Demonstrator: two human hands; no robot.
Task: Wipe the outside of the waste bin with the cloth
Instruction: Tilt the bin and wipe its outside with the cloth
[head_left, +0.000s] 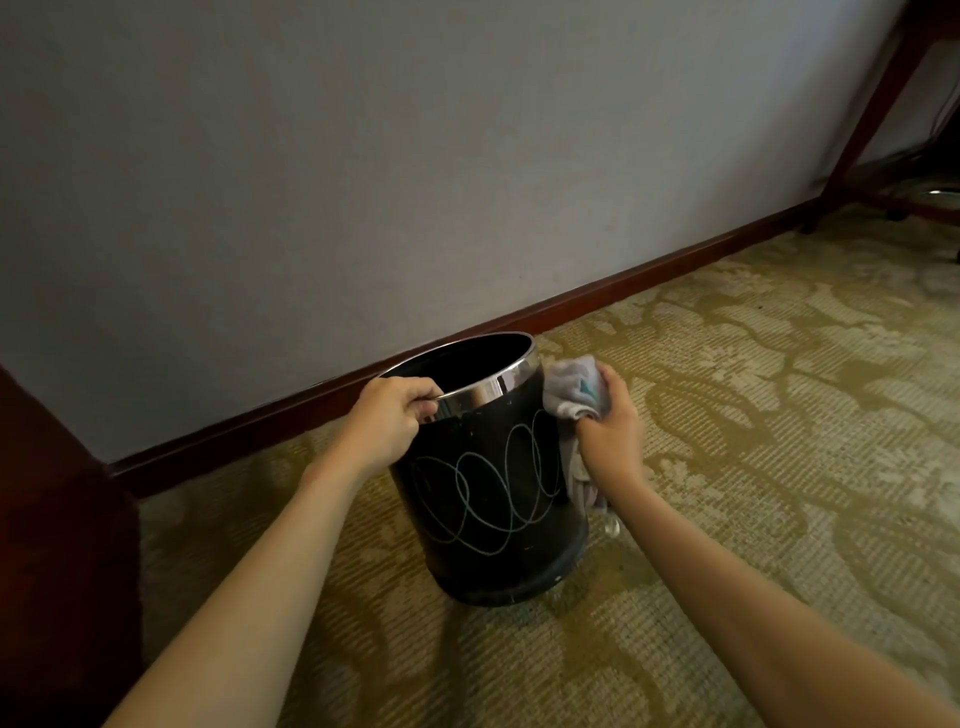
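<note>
The head camera looks down at a round black waste bin with a shiny metal rim and white loops drawn on it (488, 483). It stands a bit tipped on the green and tan patterned carpet (753, 415), near the grey wall (363, 156) and its dark red baseboard (519, 317).

The person's left hand (392, 415) is at 9 o'clock on the bin. Its fingers curl over the rim and hold it. The right hand (608, 421) is at 3 o'clock. It squeezes a bunched grey cloth with a bit of teal (571, 389) and presses it on the bin's side just under the rim. Some cloth hangs down below the hand.

The bin could tip or slide if the right hand pushes too hard, or if the left hand lets go. The hanging part could catch under the bin. The scribbles at 6 o'clock might get missed.
</note>
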